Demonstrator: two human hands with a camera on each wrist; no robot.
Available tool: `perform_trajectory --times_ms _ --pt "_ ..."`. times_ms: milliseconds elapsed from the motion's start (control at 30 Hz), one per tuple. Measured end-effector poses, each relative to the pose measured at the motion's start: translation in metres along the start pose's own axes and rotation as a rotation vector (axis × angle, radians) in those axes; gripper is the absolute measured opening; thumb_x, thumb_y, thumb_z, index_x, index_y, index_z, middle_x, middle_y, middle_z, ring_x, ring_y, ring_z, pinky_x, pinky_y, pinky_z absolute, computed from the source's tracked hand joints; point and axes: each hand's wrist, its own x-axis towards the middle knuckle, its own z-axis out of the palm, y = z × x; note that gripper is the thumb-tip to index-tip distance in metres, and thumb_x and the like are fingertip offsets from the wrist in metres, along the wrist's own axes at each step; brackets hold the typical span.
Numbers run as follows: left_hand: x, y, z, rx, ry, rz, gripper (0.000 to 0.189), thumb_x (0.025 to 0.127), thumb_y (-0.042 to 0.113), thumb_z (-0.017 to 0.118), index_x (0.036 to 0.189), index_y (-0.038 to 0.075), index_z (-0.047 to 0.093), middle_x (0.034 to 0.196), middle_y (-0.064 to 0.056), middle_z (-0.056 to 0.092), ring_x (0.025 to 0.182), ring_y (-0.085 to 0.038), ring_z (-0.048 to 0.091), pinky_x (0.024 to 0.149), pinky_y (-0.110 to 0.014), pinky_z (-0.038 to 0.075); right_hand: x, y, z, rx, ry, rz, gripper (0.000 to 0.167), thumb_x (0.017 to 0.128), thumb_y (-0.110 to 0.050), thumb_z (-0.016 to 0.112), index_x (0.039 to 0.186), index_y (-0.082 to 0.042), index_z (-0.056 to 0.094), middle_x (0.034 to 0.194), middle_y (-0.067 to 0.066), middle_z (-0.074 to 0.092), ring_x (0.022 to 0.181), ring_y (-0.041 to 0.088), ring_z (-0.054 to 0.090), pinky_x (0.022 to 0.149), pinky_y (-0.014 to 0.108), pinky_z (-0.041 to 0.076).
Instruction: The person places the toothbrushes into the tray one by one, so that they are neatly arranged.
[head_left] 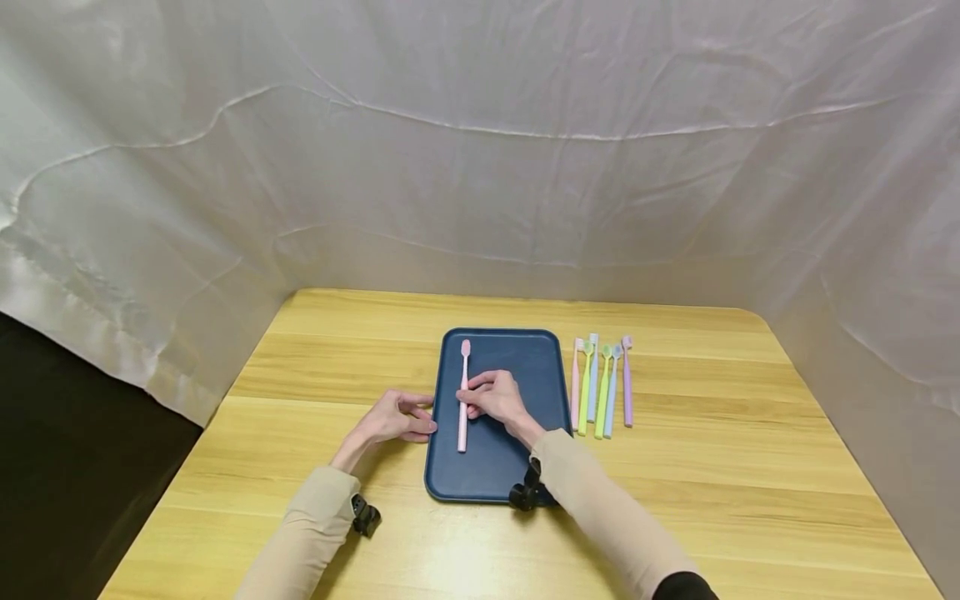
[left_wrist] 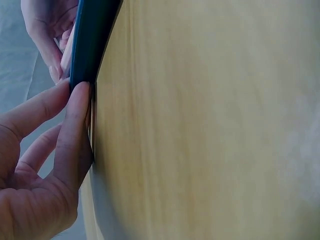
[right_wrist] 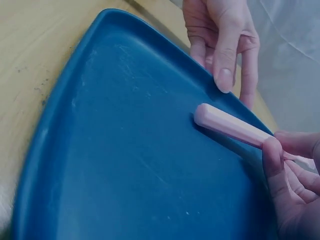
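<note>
The pink brush is held over the left part of the tray, roughly along the near rim; whether its whole length touches the bottom cannot be told. Its handle is pinched between closed thumb and fingers of the right hand. The rim is touched by fingertips of the left hand, but whether it is really gripped cannot be told. If the slim handle is released unevenly, the brush could be rolled askew. If the rim is pushed, the other brushes, just beside the tray, could be disarranged.
</note>
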Motion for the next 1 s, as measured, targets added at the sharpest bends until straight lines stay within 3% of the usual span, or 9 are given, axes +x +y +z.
perform_trajectory --times_ms 733,1000 --pt "0.0 0.0 -0.001 0.003 -0.005 -0.007 0.063 0.087 -0.006 0.072 0.143 -0.015 0.044 0.094 -0.016 0.071 0.076 -0.014 0.072 0.08 -0.034 0.068 0.0 0.004 0.012 -0.18 0.081 -0.081 0.013 0.086 -0.006 0.076 0.093 0.004 0.07 0.066 0.009 0.072 0.046 0.005 0.062 0.048 0.025 0.063" --pt "0.0 0.0 -0.001 0.01 0.0 -0.004 0.064 0.086 -0.006 0.072 0.143 -0.015 0.044 0.097 -0.018 0.071 0.076 -0.015 0.072 0.08 -0.034 0.068 -0.005 0.002 0.01 -0.178 0.057 -0.082 0.018 0.086 -0.01 0.078 0.094 0.004 0.07 0.068 0.009 0.073 0.047 0.007 0.063 0.048 0.025 0.062"
